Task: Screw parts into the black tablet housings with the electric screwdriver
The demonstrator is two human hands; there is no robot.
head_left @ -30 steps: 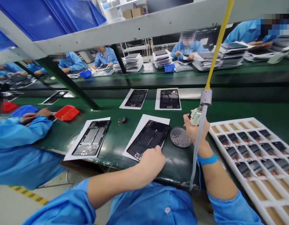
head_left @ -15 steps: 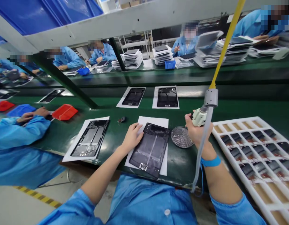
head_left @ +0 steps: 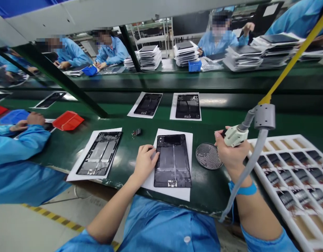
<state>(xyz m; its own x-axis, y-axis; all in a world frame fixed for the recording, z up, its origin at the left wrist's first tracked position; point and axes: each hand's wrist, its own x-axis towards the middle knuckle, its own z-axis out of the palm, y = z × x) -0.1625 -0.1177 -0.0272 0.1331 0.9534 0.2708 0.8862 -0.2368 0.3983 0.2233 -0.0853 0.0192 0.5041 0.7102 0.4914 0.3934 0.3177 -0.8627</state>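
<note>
Well, from where I stand, the left hand (head_left: 145, 164) lies open, its fingers together, against the left edge of a black tablet back panel (head_left: 173, 161). This panel sits straight on a white paper sheet (head_left: 177, 194) on the green worktop (head_left: 211, 192). The right hand (head_left: 231, 150) is closed around a pale handheld tool (head_left: 236, 136) with a grey hose (head_left: 249, 171), just beside a round metal mesh disc (head_left: 208, 156). As far as I can judge, no part is fitted on this panel so far. Another panel (head_left: 100, 154) lies near it on its own paper. At right, a white tray (head_left: 282, 139) holds many rows of dark flexible parts (head_left: 286, 176), so much work seems left.
</note>
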